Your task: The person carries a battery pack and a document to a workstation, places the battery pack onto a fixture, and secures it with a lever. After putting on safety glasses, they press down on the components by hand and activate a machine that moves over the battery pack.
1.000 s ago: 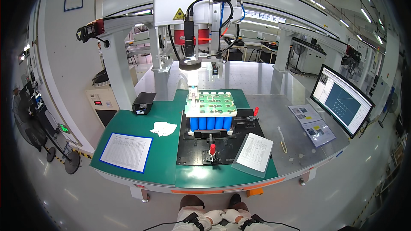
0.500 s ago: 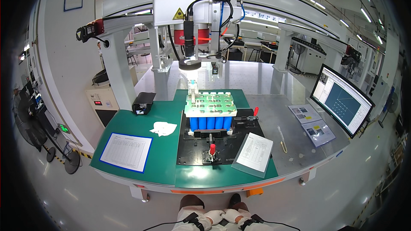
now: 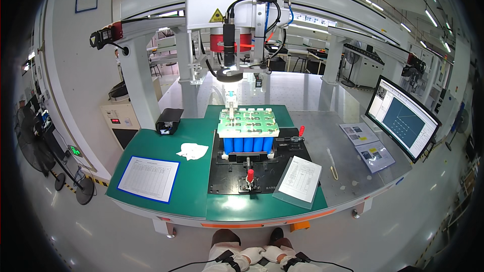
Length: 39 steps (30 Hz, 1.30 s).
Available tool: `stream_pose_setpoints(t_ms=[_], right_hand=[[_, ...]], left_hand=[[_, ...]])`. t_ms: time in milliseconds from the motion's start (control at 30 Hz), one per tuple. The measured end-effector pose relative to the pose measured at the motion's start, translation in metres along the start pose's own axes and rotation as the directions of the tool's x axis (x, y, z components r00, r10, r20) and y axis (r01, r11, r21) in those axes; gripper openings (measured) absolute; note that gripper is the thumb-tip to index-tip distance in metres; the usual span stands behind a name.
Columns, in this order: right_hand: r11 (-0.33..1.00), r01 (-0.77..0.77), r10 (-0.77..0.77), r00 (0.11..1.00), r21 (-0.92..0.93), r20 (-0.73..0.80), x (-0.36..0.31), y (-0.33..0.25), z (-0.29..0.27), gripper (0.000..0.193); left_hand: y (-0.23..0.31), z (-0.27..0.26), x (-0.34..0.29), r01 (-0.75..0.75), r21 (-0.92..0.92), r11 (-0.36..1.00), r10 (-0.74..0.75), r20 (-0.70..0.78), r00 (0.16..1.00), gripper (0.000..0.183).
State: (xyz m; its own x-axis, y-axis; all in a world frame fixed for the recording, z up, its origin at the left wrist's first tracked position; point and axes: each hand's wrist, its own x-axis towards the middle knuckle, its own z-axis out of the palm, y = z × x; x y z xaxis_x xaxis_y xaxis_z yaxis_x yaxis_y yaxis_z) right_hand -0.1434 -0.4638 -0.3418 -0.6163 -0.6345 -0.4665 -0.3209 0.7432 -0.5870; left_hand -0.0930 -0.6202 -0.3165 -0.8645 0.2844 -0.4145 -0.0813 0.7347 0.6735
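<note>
My left hand [image 3: 252, 255] and my right hand [image 3: 273, 254], both in white, rest close together at my lap, well short of the table's front edge. The fingers of each look curled in, and I see no object in either. In front of me on the table stands a block of blue cylindrical cells [image 3: 248, 145] with a pale green top plate [image 3: 248, 123]. It sits on a black fixture plate [image 3: 227, 177] with red-handled toggle clamps [image 3: 250, 175]. Over the top plate's left part hangs the machine head [image 3: 230, 74], its lit tip at the plate.
Left on the green mat lie a blue-edged form [image 3: 148, 179], a crumpled white cloth [image 3: 192, 151] and a black box [image 3: 169, 121]. To the right are a papered clipboard [image 3: 299, 181], a thin white tool [image 3: 332, 164], picture sheets [image 3: 367, 147] and a monitor [image 3: 402, 119]. Cables run from my wrists.
The machine's white housing and its head have shifted slightly to the right above the cell block. My hands and the things on the table have stayed where they were.
</note>
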Motion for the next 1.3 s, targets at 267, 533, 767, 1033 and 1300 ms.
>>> stream_pose_setpoints(t_ms=[267, 533, 767, 1033, 1300], right_hand=[[1.0, -0.01, 0.01, 1.0, -0.004, 0.025, 0.004, 0.007, 0.004, 0.052], [1.0, -0.015, 0.015, 1.0, -0.011, 0.028, 0.0, -0.001, -0.002, 0.052], [1.0, -0.025, 0.024, 0.999, 0.011, 0.031, 0.003, 0.002, 0.0, 0.051], [1.0, -0.025, 0.025, 1.0, 0.012, 0.013, -0.002, -0.002, -0.002, 0.05], [0.999, -0.029, 0.029, 0.999, 0.016, 0.042, -0.001, -0.004, -0.005, 0.05]], left_hand=[[0.003, -0.003, -0.002, -0.003, -0.013, 1.0, 0.004, 0.009, 1.0, 0.035], [0.001, -0.002, -0.001, 0.002, -0.01, 1.0, -0.001, 0.022, 1.0, 0.035], [-0.002, -0.001, 0.002, 0.001, -0.015, 1.0, 0.0, 0.026, 1.0, 0.036], [-0.001, 0.001, 0.002, 0.004, 0.02, 1.0, -0.004, 0.032, 0.999, 0.035], [-0.005, 0.004, 0.005, 0.003, 0.022, 1.0, -0.004, 0.03, 1.0, 0.036]])
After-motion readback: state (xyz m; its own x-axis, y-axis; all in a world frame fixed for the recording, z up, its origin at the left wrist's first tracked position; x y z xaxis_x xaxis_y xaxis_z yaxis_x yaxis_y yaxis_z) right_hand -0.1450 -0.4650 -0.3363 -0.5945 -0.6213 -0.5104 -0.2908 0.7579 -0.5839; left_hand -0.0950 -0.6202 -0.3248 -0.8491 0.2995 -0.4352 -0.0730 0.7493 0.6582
